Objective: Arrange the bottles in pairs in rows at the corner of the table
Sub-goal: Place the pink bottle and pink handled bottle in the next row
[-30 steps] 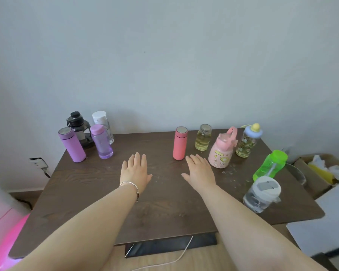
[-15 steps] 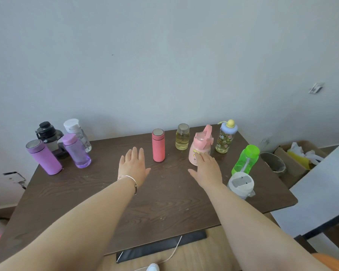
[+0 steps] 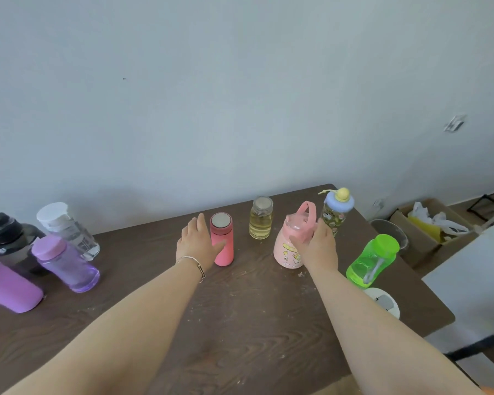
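On the dark wooden table, my left hand is cupped against the left side of a coral flask, thumb touching its front, fingers still spread. My right hand is wrapped around the right side of a pink jug with a loop handle. Between them stands a yellowish glass jar. A child's bottle with a blue cap is behind the jug. At the far left corner stand a black-capped bottle, a white-capped clear bottle, a translucent purple bottle and a purple flask.
A green bottle and a white-lidded bottle stand near the table's right edge. Beyond that edge are a metal bowl, a cardboard box with bags and a white surface. The wall runs behind the table.
Both hands moved forward from the table's middle: the left reached the coral flask, the right closed around the pink jug. The view shifted right and closer.
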